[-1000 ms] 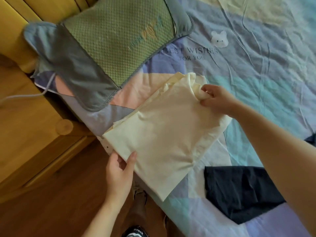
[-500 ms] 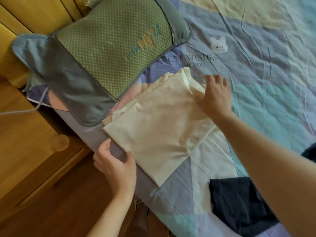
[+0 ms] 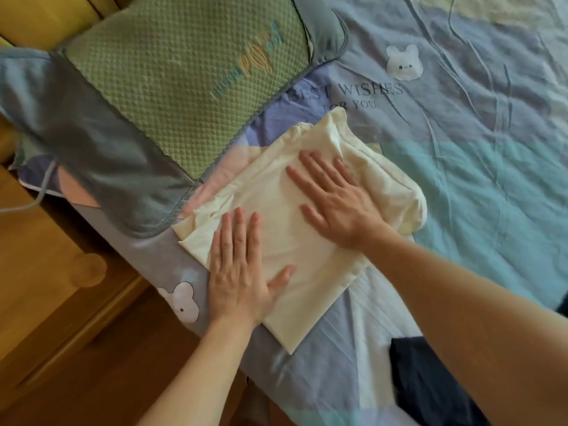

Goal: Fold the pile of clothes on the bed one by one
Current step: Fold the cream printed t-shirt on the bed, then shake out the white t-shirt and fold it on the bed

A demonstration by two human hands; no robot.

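- The wooden floor (image 3: 101,379) is closest to us, on the pillow side of the cream cloth and below the edge of the bed.
- A dark blue cloth (image 3: 430,382) lies on the bed sheet (image 3: 476,179), nearer to us than the cream cloth and apart from it. An arm covers part of it.
- The left hand (image 3: 242,272) lies flat on the near corner of the cream cloth (image 3: 276,216). Its fingers are straight and spread a little. It presses down and grabs nothing.
- A white bear picture (image 3: 183,302) is on the sheet just beside the left hand, at the edge of the bed.
- The cream cloth is folded into a flat shape. It lies on the bed near the edge, with one corner pointing toward us.
- The right hand (image 3: 335,198) lies flat on the far half of the cream cloth. Its fingers are straight and spread out. It presses down and grabs nothing too.
- The far end of the cream cloth is bunched and puffy.
- A green and grey pillow (image 3: 172,87) sits past the cream cloth, very close to its far edge.
- Words on the sheet say "BEST WISHES FOR YOU" (image 3: 353,93), just past the cream cloth.
- Another white bear picture (image 3: 402,63) is a bit past the words.
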